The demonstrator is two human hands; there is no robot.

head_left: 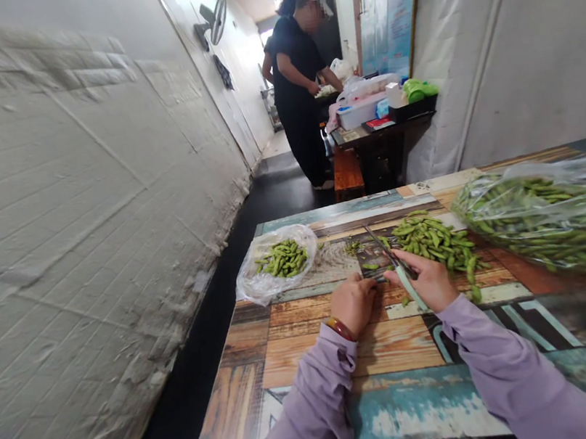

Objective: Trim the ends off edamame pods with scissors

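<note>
My right hand [430,281] grips a pair of scissors [405,277] with pale green handles, their dark blades pointing forward and to the left. Close beside it, my left hand [354,304] is low over the patterned table [310,334] with its fingers curled; whatever they may pinch is hidden. Just beyond the right hand lies a loose heap of green edamame pods [433,239]. Small green trimmings [353,248] are scattered ahead of the hands. To the left, more pods [283,259] rest on an opened clear plastic bag [249,277].
A large clear bag full of pods [551,217] stands at the table's right. Farther back, a person in dark clothes [297,79] bends over another table holding a plastic tub [359,113] and a black tray [413,109]. An orange-brown stool [346,173] stands there. A white wall [53,233] runs along the left.
</note>
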